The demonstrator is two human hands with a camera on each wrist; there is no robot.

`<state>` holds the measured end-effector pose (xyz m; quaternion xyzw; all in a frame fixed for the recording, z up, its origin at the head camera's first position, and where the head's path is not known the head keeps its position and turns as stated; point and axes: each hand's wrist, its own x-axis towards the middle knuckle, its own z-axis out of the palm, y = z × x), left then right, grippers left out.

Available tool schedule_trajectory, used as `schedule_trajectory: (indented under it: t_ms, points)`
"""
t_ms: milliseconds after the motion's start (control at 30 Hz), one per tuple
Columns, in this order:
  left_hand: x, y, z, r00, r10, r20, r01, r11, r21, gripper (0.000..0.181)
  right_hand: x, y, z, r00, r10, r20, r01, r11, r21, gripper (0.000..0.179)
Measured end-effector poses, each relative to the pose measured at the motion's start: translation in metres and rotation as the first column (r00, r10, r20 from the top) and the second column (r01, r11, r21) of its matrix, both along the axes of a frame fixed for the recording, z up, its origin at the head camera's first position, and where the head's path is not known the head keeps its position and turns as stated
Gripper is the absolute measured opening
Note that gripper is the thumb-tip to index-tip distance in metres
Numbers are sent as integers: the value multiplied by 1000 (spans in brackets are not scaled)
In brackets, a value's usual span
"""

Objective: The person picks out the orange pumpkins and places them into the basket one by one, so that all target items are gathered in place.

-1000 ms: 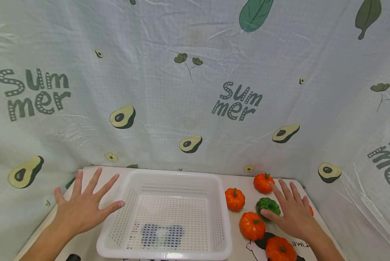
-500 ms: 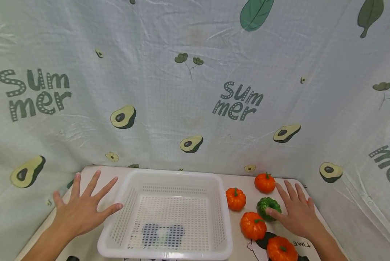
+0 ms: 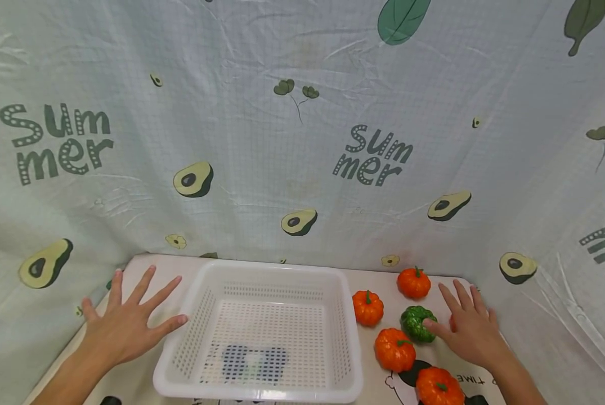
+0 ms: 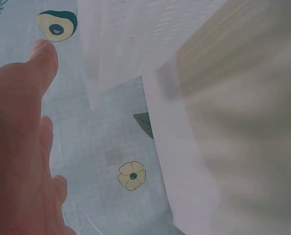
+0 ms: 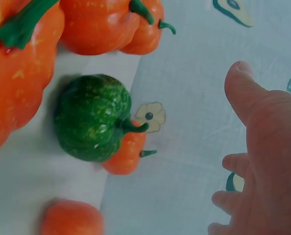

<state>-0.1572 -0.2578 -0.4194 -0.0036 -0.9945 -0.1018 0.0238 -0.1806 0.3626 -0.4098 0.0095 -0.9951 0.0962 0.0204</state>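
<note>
My left hand (image 3: 122, 326) is held over the table left of the white plastic basket (image 3: 350, 360), fingers spread and straight, with nothing in it. The thumb tip overlaps the basket's left rim in the head view. On the other side, my right hand (image 3: 471, 329) hovers with extended fingers, also holding nothing. Its thumb overlaps the edge of a small green pumpkin (image 3: 416, 325) in the head view; the right wrist view shows a gap between the hand and that green pumpkin (image 5: 91, 117). An orange pumpkin (image 5: 72, 220) is mostly hidden behind the right hand in the head view.
Several orange pumpkins (image 3: 395, 349) stand right of the basket, one (image 3: 368, 308) close by its right rim. A printed cloth curtain (image 3: 251, 169) rises behind the table and at both sides. A small black object (image 3: 111, 400) shows at the lower left edge.
My right hand has moved a little to the right, uncovering more of the green pumpkin. The left hand has barely moved, and the head view has shifted slightly.
</note>
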Motion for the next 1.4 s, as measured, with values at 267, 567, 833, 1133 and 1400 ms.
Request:
schedule_trajectory:
  t_ms: [267,567,833,1133,1400]
  points:
    - [0,-4,-3,1000,0,19,0,1000,8,92,-2,15,-7,999,-29,15,30,999,-15,99]
    - [-1,-8,-8,1000,-5,27,5,1000,9,90,-3,33,-17,998,-63,21,63,998,-12,96]
    - [-2,-8,-13,1000,-4,26,4,1000,18,90,-4,54,-28,998,-70,4,70,998,-2,93]
    - [-5,-8,-20,999,-18,33,16,999,40,88,-4,81,-46,995,-91,41,94,994,-61,99]
    - [-12,-9,-27,993,-47,104,33,991,132,88,-9,100,-60,981,-150,124,165,979,-123,110]
